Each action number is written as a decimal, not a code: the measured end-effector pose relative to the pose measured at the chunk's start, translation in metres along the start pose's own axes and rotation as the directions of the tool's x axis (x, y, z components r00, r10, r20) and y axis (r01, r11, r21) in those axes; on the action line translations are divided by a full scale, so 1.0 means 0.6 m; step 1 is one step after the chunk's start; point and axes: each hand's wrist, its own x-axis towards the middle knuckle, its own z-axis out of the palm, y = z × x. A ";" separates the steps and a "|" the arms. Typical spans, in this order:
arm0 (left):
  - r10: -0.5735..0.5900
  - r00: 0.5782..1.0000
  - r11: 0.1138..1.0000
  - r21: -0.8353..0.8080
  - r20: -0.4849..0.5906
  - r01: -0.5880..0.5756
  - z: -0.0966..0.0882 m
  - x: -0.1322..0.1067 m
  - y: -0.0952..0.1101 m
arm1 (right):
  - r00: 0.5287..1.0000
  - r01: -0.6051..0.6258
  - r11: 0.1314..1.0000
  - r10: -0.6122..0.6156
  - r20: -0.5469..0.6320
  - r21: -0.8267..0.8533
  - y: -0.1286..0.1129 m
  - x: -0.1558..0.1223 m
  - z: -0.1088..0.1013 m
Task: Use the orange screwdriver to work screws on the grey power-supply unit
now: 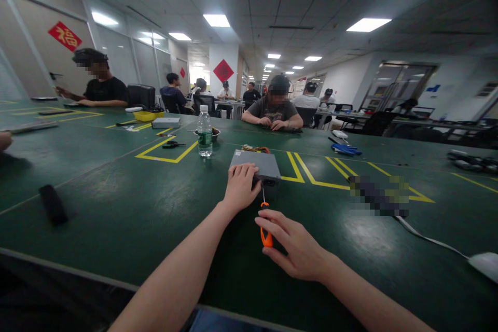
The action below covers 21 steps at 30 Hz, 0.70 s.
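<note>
A grey computer power supply unit (262, 163) lies flat on the green table, its bundle of colored cables (254, 149) coming out at the far side. My left hand (241, 187) grips its near left corner, fingers on the top face and thumb down by the front. In my right hand (291, 244) is a screwdriver (266, 233) with an orange and black handle, held between fingers and thumb. Its thin shaft points away from me to the unit's near face. Whether the tip sits in a screw is too small to tell.
A water bottle (205, 132) stands left of the unit, in front of a small bowl (215, 135). Yellow tape marks the table (155, 218). A dark pouch-like object (53, 205) lies left, blue gloves (346, 149) right. Another person (274, 106) sits across.
</note>
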 end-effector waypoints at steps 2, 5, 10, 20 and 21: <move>0.000 1.000 1.000 -0.004 0.000 0.000 0.000 0.000 0.000 | 1.000 0.024 0.999 -0.025 -0.011 -0.040 0.000 0.002 0.001; 0.001 1.000 1.000 -0.013 -0.005 -0.001 0.001 -0.001 -0.001 | 0.994 0.016 1.000 -0.017 -0.110 -0.012 0.003 0.000 0.007; 0.000 1.000 1.000 -0.013 -0.004 0.000 0.000 -0.001 -0.001 | 0.997 -0.029 0.996 0.034 -0.062 0.083 0.003 -0.003 0.004; -0.005 1.000 1.000 -0.010 0.008 0.005 -0.001 -0.001 -0.001 | 0.986 -0.007 1.000 0.009 -0.168 0.010 0.007 0.001 0.007; -0.008 1.000 1.000 -0.012 0.011 0.008 -0.001 0.000 0.000 | 0.990 -0.015 1.000 0.017 -0.142 0.016 0.007 0.000 0.006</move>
